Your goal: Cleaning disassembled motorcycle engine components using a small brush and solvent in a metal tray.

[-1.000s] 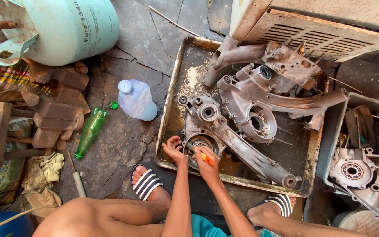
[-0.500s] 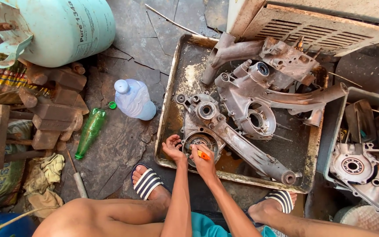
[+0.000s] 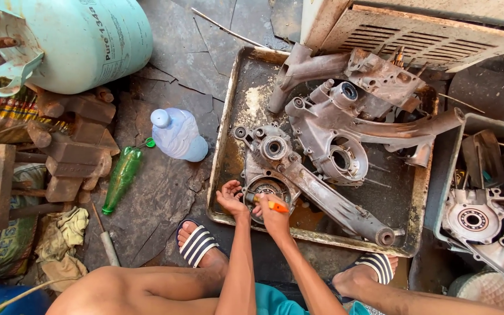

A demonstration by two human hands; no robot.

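Note:
A greasy engine casing [image 3: 298,175] lies in a rusty metal tray [image 3: 228,122] on the ground in front of me. My left hand [image 3: 230,200] rests on the near round end of the casing, fingers spread over its rim. My right hand [image 3: 272,214] is closed around a small orange-handled tool [image 3: 276,206], held over the same round opening [image 3: 268,188]. Both hands sit at the tray's near left corner. A second, larger casing [image 3: 345,146] lies further back in the tray.
A pale green gas cylinder [image 3: 83,41] lies at top left. A clear plastic bottle [image 3: 177,134] and a green bottle [image 3: 121,178] lie left of the tray. Wood blocks [image 3: 65,151] and rags [image 3: 65,239] sit at left. A crate with engine parts [image 3: 485,216] stands right. My sandalled feet [image 3: 196,245] flank the tray.
The view has shifted slightly. Both hands stay at the casing's round end, with the orange tool moved only a little.

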